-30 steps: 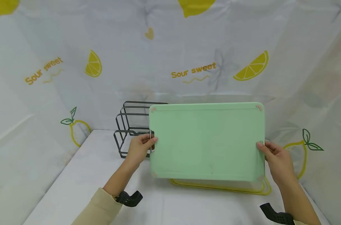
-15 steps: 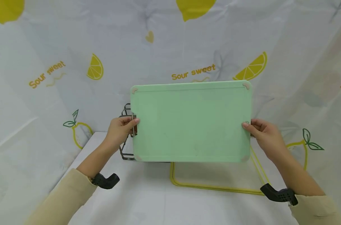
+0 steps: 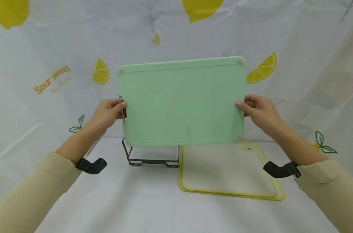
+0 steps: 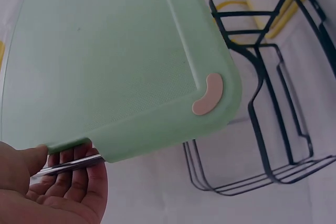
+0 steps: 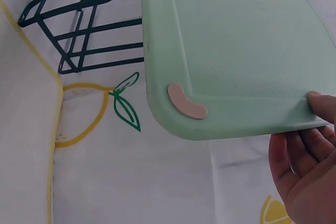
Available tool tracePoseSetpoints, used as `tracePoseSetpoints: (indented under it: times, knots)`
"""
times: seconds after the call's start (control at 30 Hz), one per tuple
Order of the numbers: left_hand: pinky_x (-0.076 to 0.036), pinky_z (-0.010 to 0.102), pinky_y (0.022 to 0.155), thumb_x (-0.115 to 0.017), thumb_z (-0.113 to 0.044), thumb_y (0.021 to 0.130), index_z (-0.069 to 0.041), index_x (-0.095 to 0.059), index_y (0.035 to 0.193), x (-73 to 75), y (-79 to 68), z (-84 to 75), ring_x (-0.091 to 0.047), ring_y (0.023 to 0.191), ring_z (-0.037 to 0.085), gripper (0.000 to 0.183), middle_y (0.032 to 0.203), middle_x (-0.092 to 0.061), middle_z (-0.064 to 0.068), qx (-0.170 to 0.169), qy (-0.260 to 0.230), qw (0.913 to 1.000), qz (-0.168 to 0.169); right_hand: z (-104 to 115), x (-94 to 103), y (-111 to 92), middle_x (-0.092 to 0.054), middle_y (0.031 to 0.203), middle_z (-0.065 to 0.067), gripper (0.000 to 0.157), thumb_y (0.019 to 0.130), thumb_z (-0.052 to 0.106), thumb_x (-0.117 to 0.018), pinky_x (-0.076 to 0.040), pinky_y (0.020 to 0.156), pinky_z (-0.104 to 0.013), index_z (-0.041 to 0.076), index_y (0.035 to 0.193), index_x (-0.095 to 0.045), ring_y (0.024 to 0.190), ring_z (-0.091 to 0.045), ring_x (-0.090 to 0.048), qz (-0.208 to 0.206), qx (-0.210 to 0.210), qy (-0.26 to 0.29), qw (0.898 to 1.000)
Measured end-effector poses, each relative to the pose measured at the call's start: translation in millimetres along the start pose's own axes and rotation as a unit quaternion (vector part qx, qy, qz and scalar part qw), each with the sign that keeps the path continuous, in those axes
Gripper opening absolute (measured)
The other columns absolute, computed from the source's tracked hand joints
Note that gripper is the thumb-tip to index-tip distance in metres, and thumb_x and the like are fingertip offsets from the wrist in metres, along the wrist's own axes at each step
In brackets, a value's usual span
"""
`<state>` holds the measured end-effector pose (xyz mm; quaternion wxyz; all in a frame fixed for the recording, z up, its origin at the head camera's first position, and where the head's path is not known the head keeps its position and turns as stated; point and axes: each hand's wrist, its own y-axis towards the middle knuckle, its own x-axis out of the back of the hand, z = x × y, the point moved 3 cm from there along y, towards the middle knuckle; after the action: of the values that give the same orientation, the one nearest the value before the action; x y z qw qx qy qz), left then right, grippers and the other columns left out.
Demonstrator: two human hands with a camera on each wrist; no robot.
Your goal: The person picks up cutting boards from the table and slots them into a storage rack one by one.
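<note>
A light green cutting board [image 3: 182, 103] with pinkish corner pads is held up in the air, its broad face toward the head camera and slightly tilted. My left hand [image 3: 106, 111] grips its left end at the handle cutout, where a thin metal bar runs; in the left wrist view the fingers [image 4: 79, 182] curl round that bar. At the opposite end my right hand [image 3: 261, 111] pinches the edge, thumb on the near face and fingers behind. Below and behind the board stands a dark wire rack [image 3: 153, 161], its upper part hidden in the head view.
Cutting boards with yellow rims [image 3: 229, 171] lie stacked on the white table [image 3: 153, 207], right of the rack. A white curtain-like backdrop [image 3: 170, 29] printed with lemons hangs behind. In the left wrist view the dark rack [image 4: 262, 93] sits just beyond the board's corner.
Both hands have raised the green cutting board and moved it left. More of the yellow-rimmed boards shows now, while the board covers the top of the rack.
</note>
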<state>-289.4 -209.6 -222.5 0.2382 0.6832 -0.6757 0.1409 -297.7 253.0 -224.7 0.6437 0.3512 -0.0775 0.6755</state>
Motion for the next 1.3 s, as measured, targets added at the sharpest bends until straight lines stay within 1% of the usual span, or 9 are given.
tracePoseSetpoints:
  times: [0.13,0.23,0.33,0.43,0.57,0.73,0.87,1.03,1.3]
  knots:
    - [-0.057,0.021,0.092,-0.042,-0.033,0.110,0.008,-0.052,0.136,18.3,6.2,-7.9,-0.062,0.084,-0.002,0.049,0.094,-0.062,-0.009,-0.017,0.018,0.9996,-0.009,17.2,0.5,17.3,-0.069,0.086,0.025,0.046,0.103,0.035,-0.060,-0.056,0.075,-0.014,-0.004,0.128,-0.060,0.081,0.005,-0.065,0.005,0.002,-0.007,1.000]
    - [-0.056,0.012,0.080,-0.042,-0.030,0.110,0.011,-0.050,0.134,37.0,11.3,-16.8,-0.063,0.080,-0.005,0.048,0.088,-0.061,-0.014,-0.037,0.031,0.9988,-0.009,30.8,0.8,29.6,-0.070,0.087,0.023,0.045,0.102,0.036,-0.061,-0.056,0.074,-0.015,-0.002,0.128,-0.061,0.083,0.004,-0.064,0.005,0.004,-0.015,1.000]
    - [-0.056,0.011,0.079,-0.043,-0.030,0.109,0.012,-0.050,0.133,54.4,18.5,-25.2,-0.065,0.078,-0.007,0.049,0.088,-0.061,-0.016,-0.054,0.044,0.9975,-0.007,41.0,1.8,39.3,-0.070,0.091,0.022,0.047,0.101,0.038,-0.062,-0.056,0.075,-0.016,0.001,0.129,-0.060,0.086,0.003,-0.064,0.014,-0.003,-0.019,1.000]
    - [-0.057,0.012,0.079,-0.045,-0.031,0.109,0.011,-0.051,0.130,66.2,27.1,-31.5,-0.066,0.079,-0.007,0.047,0.088,-0.062,-0.018,-0.075,0.049,0.9960,-0.009,48.1,2.9,48.0,-0.073,0.091,0.020,0.047,0.101,0.038,-0.062,-0.057,0.076,-0.017,0.000,0.129,-0.060,0.085,0.004,-0.066,0.024,-0.009,-0.014,1.000]
    - [-0.056,0.012,0.081,-0.047,-0.027,0.108,0.006,-0.052,0.126,78.4,37.1,-36.1,-0.066,0.084,-0.005,0.038,0.090,-0.064,-0.020,-0.103,0.058,0.9930,0.008,57.6,5.8,60.0,-0.075,0.087,0.019,0.046,0.100,0.032,-0.065,-0.059,0.076,-0.018,-0.004,0.128,-0.061,0.079,0.004,-0.069,0.028,-0.010,-0.001,1.000]
    - [-0.055,0.012,0.082,-0.049,-0.023,0.107,0.001,-0.052,0.123,93.4,47.4,-38.5,-0.066,0.090,-0.004,0.029,0.092,-0.066,-0.018,-0.116,0.066,0.9907,0.028,69.4,7.0,74.0,-0.075,0.086,0.017,0.046,0.099,0.027,-0.067,-0.061,0.075,-0.020,-0.007,0.129,-0.060,0.077,0.001,-0.072,0.032,-0.011,0.012,0.999]
    - [-0.055,0.011,0.079,-0.052,-0.022,0.106,-0.001,-0.054,0.119,102.8,56.8,-40.2,-0.066,0.087,-0.004,0.025,0.090,-0.067,-0.019,-0.121,0.044,0.9916,0.011,76.6,2.6,83.5,-0.074,0.089,0.014,0.044,0.098,0.024,-0.068,-0.061,0.079,-0.023,-0.005,0.130,-0.059,0.080,0.000,-0.073,0.032,-0.023,0.028,0.999]
    - [-0.055,0.010,0.075,-0.054,-0.019,0.105,-0.001,-0.054,0.119,113.1,63.0,-35.4,-0.067,0.084,-0.004,0.022,0.089,-0.068,-0.021,-0.119,0.012,0.9926,-0.019,84.8,-8.0,95.2,-0.074,0.094,0.009,0.038,0.098,0.022,-0.068,-0.062,0.084,-0.028,-0.001,0.126,-0.059,0.083,-0.004,-0.074,0.031,-0.026,0.033,0.999]
    - [-0.055,0.011,0.075,-0.052,-0.014,0.105,0.000,-0.053,0.119,125.6,69.0,-27.5,-0.066,0.083,-0.004,0.020,0.088,-0.068,-0.021,-0.114,-0.014,0.9931,-0.025,94.7,-24.4,109.8,-0.072,0.123,-0.018,0.035,0.098,0.022,-0.068,-0.061,0.091,-0.035,-0.002,0.123,-0.064,0.085,-0.007,-0.074,0.040,-0.008,-0.020,0.999]
